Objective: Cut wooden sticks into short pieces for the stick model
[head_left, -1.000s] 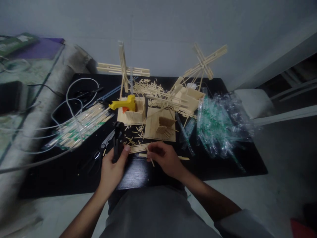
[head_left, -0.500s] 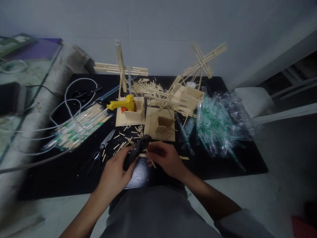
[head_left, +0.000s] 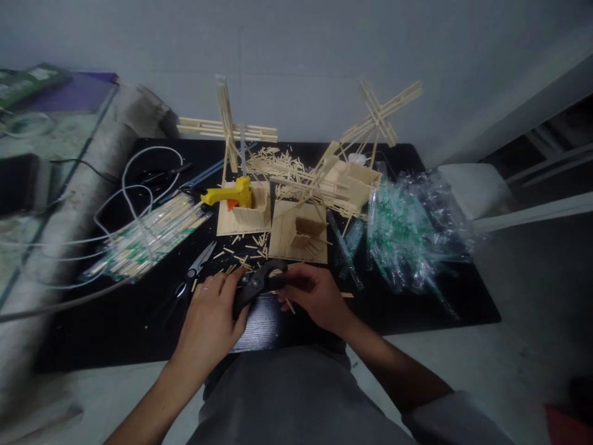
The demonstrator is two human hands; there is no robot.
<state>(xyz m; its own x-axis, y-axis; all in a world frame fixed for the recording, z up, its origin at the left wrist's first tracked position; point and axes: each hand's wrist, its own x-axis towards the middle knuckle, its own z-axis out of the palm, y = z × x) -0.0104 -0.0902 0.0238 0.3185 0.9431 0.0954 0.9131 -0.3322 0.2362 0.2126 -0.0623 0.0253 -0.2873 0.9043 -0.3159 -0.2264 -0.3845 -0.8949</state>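
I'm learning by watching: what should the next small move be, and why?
I'd probably check that the thin stick lies between the black tool's jaws before squeezing: the left hand holds the tool with its curved jaws at the right hand's fingertips, which pinch the stick, but its upper end is hidden.

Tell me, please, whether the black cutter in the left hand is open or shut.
Open: the black cutter in the left hand shows its jaws spread, with a gap between them.
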